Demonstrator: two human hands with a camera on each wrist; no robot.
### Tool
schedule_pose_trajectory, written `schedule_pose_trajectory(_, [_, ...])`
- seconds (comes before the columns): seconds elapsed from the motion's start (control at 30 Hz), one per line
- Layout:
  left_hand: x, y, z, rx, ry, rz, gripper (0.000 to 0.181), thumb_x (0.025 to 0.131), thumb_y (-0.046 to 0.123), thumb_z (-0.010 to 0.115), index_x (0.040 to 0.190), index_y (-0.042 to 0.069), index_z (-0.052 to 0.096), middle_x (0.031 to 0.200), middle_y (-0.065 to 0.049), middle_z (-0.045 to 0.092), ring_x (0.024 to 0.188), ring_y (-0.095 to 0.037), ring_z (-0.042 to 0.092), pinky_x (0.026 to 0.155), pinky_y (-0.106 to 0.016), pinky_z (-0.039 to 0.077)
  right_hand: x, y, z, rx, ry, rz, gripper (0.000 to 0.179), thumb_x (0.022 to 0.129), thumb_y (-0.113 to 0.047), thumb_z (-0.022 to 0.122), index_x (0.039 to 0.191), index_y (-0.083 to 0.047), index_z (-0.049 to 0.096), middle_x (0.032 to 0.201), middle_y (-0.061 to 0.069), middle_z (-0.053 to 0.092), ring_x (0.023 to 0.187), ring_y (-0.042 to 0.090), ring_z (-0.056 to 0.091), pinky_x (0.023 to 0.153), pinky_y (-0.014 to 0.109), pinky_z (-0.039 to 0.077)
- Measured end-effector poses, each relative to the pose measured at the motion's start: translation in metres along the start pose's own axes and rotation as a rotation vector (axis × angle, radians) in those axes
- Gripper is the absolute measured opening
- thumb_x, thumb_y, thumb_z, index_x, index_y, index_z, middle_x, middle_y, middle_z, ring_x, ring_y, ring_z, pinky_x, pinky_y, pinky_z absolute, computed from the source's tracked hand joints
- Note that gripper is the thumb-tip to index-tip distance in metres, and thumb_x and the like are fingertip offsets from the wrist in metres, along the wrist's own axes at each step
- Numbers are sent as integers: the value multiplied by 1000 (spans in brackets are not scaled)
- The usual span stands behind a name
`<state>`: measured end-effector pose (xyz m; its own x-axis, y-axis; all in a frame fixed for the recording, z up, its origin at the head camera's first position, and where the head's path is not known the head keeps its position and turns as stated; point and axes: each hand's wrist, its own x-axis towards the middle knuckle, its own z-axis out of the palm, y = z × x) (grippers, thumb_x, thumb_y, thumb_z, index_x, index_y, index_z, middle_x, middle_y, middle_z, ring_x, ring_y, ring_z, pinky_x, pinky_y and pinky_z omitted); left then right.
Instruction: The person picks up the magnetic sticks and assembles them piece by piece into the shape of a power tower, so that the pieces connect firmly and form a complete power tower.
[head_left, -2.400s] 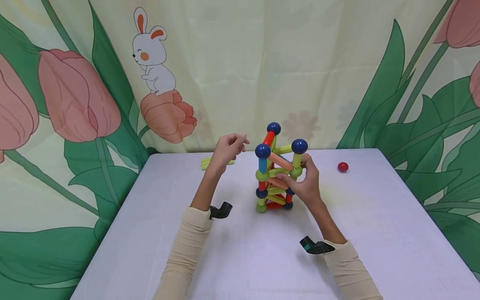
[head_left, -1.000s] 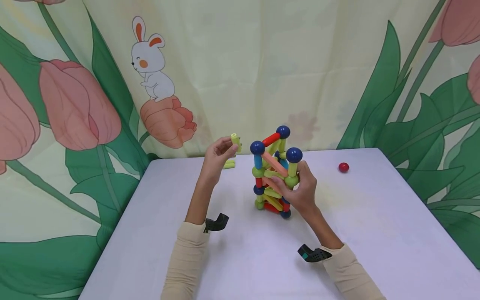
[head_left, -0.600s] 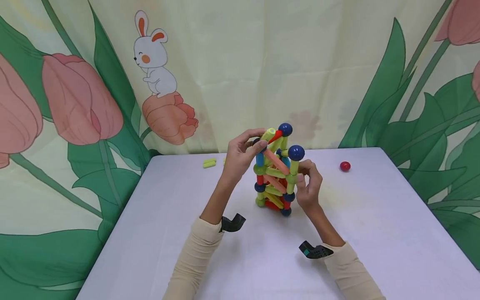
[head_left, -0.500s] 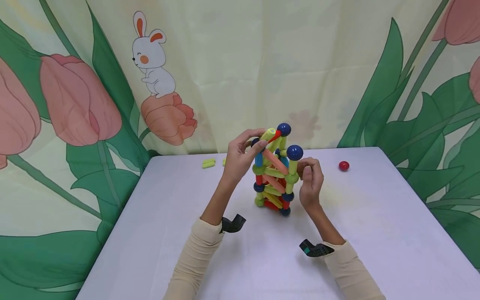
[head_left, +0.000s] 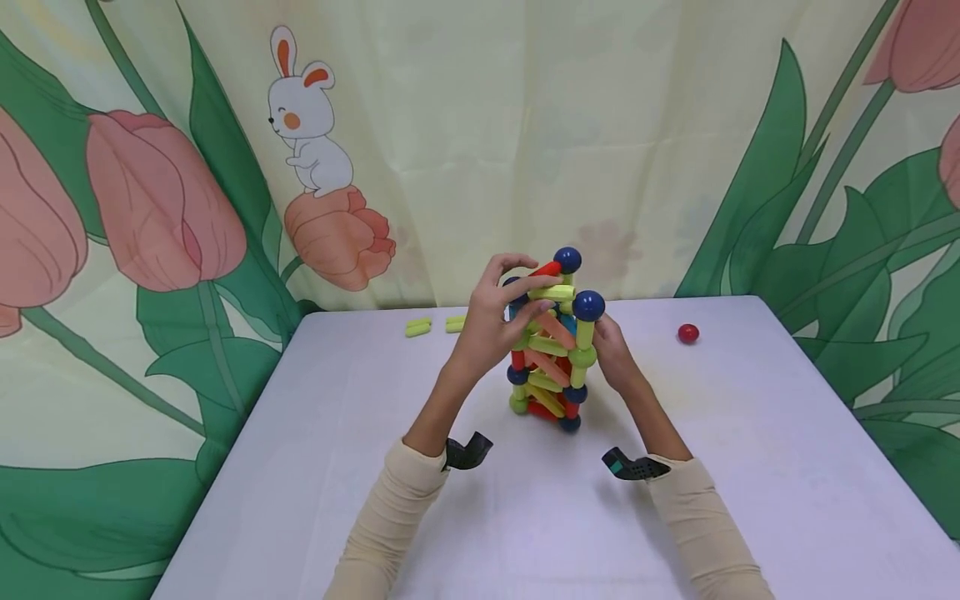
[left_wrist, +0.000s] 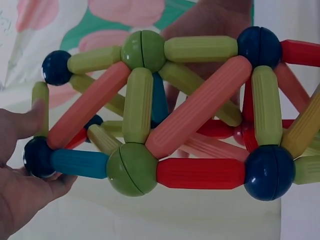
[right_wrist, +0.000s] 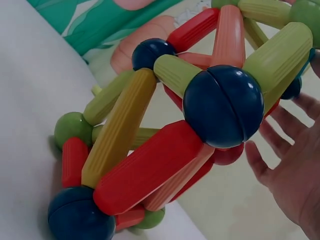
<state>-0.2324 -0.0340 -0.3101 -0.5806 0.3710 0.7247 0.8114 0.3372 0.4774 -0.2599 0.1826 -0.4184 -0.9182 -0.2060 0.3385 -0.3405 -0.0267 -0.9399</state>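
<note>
A tower of magnetic sticks and balls (head_left: 582, 358) stands upright on the table, in red, blue, green, yellow and salmon. My left hand (head_left: 491, 325) is at its top left, pinching a light green magnetic stick (head_left: 551, 293) that lies level at the top. In the left wrist view, this green stick (left_wrist: 42, 120) meets a navy ball (left_wrist: 40, 157), with the thumb against it. My right hand (head_left: 617, 354) is at the tower's right side, its fingers partly hidden behind a column. The right wrist view shows those fingers (right_wrist: 280, 135) extended behind the tower; whether they touch it I cannot tell.
Several loose light green sticks (head_left: 417, 327) lie near the table's back edge, left of the tower. A red ball (head_left: 687, 333) lies at the back right. Behind the white table (head_left: 337, 467) hangs a printed curtain (head_left: 465, 167).
My left hand picked up the light green stick, brought it right to the tower top and turned it level. My right hand let go of the right column, then moved partly behind it.
</note>
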Motion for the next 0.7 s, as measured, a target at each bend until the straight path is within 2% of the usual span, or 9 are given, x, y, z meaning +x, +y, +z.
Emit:
schedule_pose_trajectory(0.07, [-1, 1, 0, 19, 3, 9, 27, 88, 12, 72, 114, 11, 72, 126, -12, 50, 126, -22, 45, 101, -32, 48, 0, 2, 0, 34, -17, -3, 54, 104, -32, 43, 129, 16, 39, 106, 3, 55, 96, 6, 52, 82, 16, 48])
schedule_pose_trajectory(0.13, [-1, 2, 1, 40, 6, 14, 27, 87, 10, 72, 114, 12, 72, 127, -12, 50, 127, -23, 45, 100, -33, 50, 0, 4, 0, 53, -30, -11, 52, 105, -32, 42, 128, 15, 40, 105, 2, 54, 94, 5, 52, 81, 16, 49])
schedule_pose_trajectory(0.27, [-3, 5, 1, 120, -17, 10, 25, 88, 8, 71, 112, 14, 73, 129, -13, 48, 128, -23, 45, 99, -29, 51, 0, 5, -2, 63, -42, -19, 41, 105, -31, 43, 133, -1, 45, 113, -2, 53, 105, 11, 49, 90, 17, 47])
schedule_pose_trajectory(0.37, [-4, 7, 1, 158, -41, 8, 25, 89, 8, 69, 112, 15, 72, 130, -14, 47, 129, -24, 45, 99, -27, 50, 1, 6, -4, 65, -58, -13, 43, 104, -30, 43, 140, -7, 42, 120, -6, 52, 116, 18, 47, 98, 21, 45])
schedule_pose_trajectory(0.5, [-5, 6, 1, 115, -45, 13, 27, 88, 7, 70, 115, 12, 71, 132, -14, 47, 128, -23, 45, 98, -26, 51, 1, 6, -7, 68, -76, 8, 50, 103, -28, 47, 145, -2, 36, 127, -8, 52, 124, 21, 44, 104, 25, 43])
schedule_pose_trajectory(0.7, [-11, -3, -3, 68, -39, -46, 39, 90, 17, 69, 128, 11, 61, 133, -11, 48, 126, -20, 49, 99, -25, 50, -2, 4, -12, 25, -80, 28, 56, 94, -38, 64, 142, -16, 45, 128, -13, 54, 124, 9, 48, 98, 25, 45])
